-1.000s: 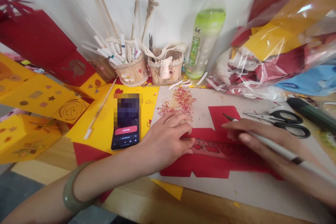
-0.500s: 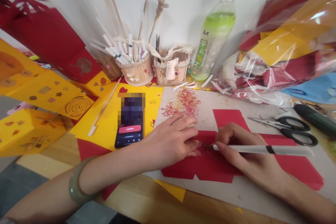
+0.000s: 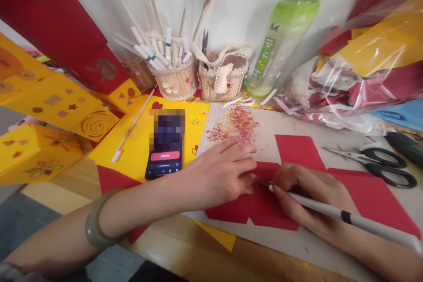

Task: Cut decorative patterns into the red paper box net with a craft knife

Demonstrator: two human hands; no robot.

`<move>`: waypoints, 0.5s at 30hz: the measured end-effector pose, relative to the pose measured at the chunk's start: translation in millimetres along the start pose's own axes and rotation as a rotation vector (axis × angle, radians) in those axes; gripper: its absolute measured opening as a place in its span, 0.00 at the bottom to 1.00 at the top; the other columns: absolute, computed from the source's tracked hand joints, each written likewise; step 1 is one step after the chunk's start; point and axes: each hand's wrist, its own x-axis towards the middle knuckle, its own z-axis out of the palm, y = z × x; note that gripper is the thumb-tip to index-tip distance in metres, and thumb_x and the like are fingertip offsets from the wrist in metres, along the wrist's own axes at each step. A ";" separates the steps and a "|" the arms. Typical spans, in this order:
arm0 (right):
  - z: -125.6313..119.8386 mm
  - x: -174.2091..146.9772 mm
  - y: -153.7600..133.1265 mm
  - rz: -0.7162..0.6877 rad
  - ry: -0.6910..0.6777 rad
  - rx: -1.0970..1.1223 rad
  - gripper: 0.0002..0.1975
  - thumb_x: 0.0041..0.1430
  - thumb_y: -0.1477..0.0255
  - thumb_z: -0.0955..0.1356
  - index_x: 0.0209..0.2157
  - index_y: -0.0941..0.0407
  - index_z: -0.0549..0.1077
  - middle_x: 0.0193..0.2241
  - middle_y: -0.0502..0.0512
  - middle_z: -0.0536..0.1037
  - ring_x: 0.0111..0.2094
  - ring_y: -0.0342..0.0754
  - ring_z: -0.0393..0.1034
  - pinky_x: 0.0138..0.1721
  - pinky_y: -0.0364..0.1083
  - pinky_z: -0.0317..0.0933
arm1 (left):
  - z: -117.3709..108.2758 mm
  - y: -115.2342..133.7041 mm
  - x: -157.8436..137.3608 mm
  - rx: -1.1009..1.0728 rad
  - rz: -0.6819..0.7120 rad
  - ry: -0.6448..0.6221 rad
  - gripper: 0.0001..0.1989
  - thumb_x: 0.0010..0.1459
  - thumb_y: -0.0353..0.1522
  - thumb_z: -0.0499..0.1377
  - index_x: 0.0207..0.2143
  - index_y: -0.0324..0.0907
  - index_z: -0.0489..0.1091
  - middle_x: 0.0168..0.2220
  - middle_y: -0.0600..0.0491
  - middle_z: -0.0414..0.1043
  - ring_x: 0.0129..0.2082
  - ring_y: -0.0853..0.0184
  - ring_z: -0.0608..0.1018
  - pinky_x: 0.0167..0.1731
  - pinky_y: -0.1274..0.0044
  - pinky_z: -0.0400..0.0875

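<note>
I had the right hand (image 3: 313, 194) clamped around a white pen-like tool (image 3: 357, 217), its tip pointing left toward the left hand (image 3: 221, 176). That left hand lay palm down with its fingers apart, the fingertips over the red card (image 3: 254, 209); I could not tell what lay beneath them. The card sat under both hands, at the near side of the pale board (image 3: 267, 145). Farther off on the board I saw red and yellow scraps (image 3: 239, 123). Scissors (image 3: 363, 157) lay right of the card, and a phone (image 3: 165, 165) to the left on yellow paper (image 3: 132, 163).
</note>
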 end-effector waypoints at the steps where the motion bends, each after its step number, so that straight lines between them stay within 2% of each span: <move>1: -0.1 0.1 -0.1 -0.004 -0.009 -0.002 0.08 0.60 0.75 0.62 0.29 0.52 0.58 0.20 0.46 0.69 0.19 0.40 0.64 0.19 0.40 0.57 | 0.4 0.1 -0.1 0.000 -0.002 0.002 0.14 0.64 0.32 0.53 0.27 0.37 0.71 0.32 0.52 0.71 0.49 0.59 0.69 0.50 0.67 0.64; 15: -7.7 3.0 -5.8 0.074 -0.054 0.059 0.09 0.60 0.75 0.60 0.27 0.52 0.57 0.19 0.45 0.67 0.17 0.40 0.61 0.18 0.39 0.56 | 0.8 1.3 -0.9 0.019 -0.003 0.022 0.14 0.63 0.32 0.54 0.26 0.37 0.72 0.32 0.53 0.72 0.49 0.59 0.70 0.49 0.67 0.65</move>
